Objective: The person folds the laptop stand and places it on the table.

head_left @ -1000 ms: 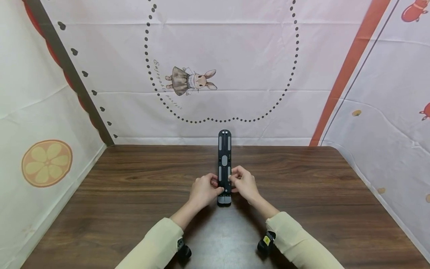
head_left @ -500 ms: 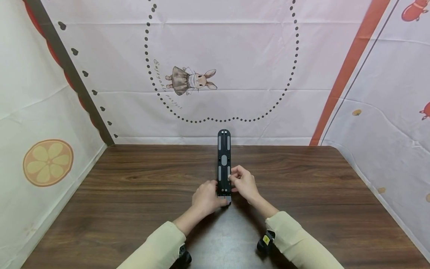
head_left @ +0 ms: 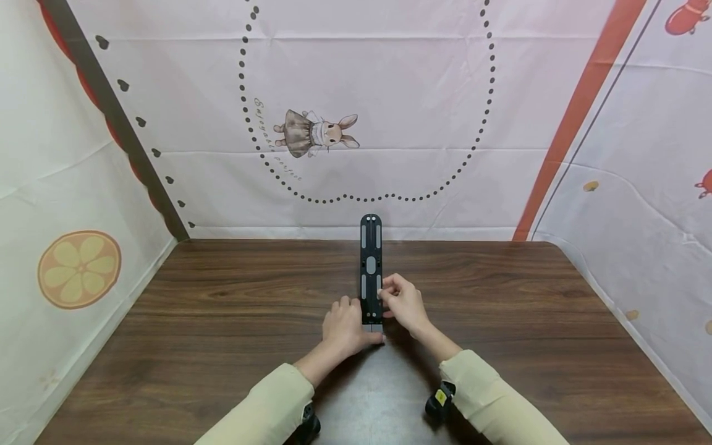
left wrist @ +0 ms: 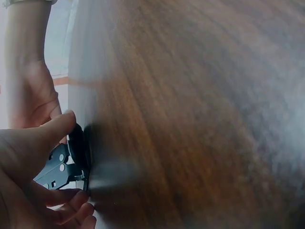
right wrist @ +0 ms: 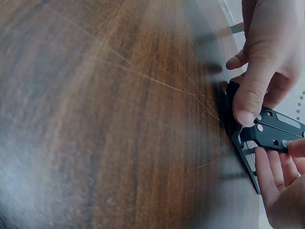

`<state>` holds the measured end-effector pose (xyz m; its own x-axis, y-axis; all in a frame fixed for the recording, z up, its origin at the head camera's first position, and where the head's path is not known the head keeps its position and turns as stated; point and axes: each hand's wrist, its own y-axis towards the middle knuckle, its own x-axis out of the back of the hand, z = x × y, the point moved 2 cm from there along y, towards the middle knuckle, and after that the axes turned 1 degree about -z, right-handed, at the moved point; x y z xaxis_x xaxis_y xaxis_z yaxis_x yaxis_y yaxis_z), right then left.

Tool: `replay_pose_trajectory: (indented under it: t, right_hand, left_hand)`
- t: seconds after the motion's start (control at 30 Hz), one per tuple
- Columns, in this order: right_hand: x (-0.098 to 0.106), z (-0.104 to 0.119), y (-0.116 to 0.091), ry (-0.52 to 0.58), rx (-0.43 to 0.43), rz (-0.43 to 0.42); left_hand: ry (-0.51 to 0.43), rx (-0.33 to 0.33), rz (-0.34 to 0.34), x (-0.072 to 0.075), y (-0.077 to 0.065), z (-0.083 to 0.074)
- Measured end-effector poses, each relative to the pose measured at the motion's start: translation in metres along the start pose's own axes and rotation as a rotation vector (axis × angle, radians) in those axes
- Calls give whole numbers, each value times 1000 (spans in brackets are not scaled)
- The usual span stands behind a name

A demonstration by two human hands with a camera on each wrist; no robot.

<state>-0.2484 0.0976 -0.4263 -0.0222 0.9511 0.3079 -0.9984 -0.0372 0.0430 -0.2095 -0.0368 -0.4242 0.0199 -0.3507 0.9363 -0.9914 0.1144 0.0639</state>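
A slim black folding laptop stand (head_left: 371, 244) with grey pads stands folded in the middle of the table, its long side pointing away from me. My left hand (head_left: 343, 327) holds its near end, the thumb lying across the grey end piece and the fingers along the left side. My right hand (head_left: 406, 305) pinches the stand's right edge between thumb and fingers. Close up in the left wrist view, the stand's black end (left wrist: 78, 150) sits between the left thumb and fingers. Hinges and part of the legs (right wrist: 243, 140) show in the right wrist view; the underside is hidden.
The wood-grain table (head_left: 222, 296) reaches back to a pale printed cloth wall (head_left: 411, 117). More cloth hangs at the left (head_left: 33, 154) and right (head_left: 639, 204). A dark wrist camera (head_left: 439, 402) is strapped below the right sleeve.
My left hand has shifted toward the stand's near end, its thumb moving from the lower left edge to across the grey end piece. My right hand and the stand stay nearly still.
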Motion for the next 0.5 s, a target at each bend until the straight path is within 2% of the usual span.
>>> replay_pose_trajectory:
  t: [0.5]
  right_hand:
    - [-1, 2, 0, 17, -17, 28]
  left_hand:
    - [-49, 46, 36, 2, 2, 5]
